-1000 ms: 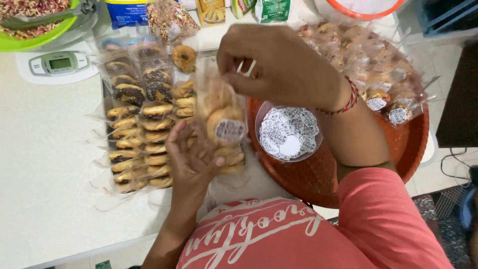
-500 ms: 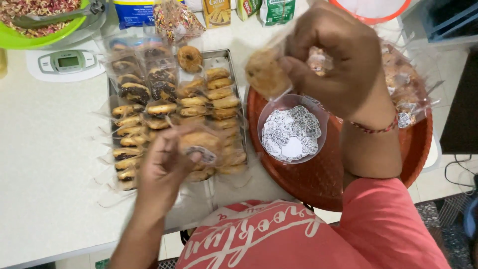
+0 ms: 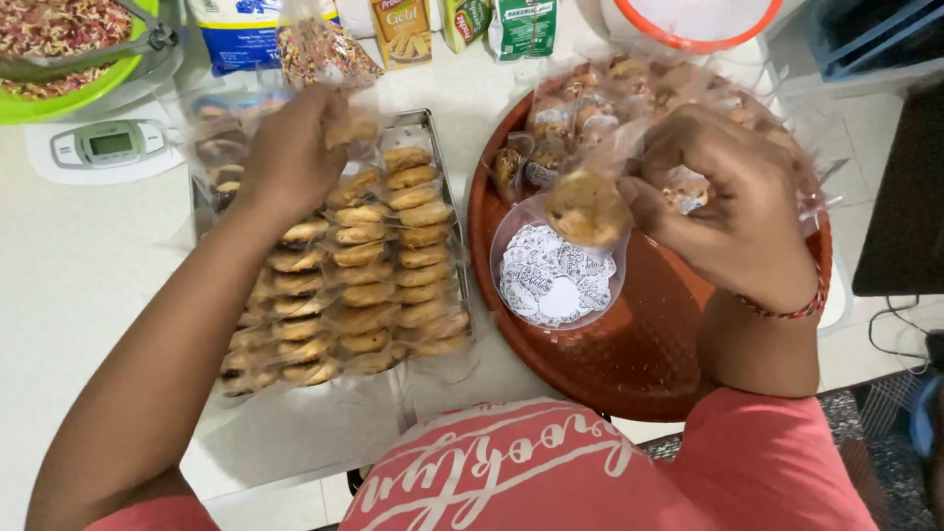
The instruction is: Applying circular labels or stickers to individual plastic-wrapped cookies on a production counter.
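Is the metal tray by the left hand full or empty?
Nearly full: the metal tray holds rows of wrapped cookies across most of it, the left hand resting on its far end.

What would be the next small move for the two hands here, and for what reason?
Probably the left hand should set its wrapped cookie down at the far end of the rows on the metal tray, since it already hovers there. The right hand holds another wrapped cookie over the small bowl of round stickers.

Single head-worn view, steeply downward, close over the table (image 3: 59, 295)
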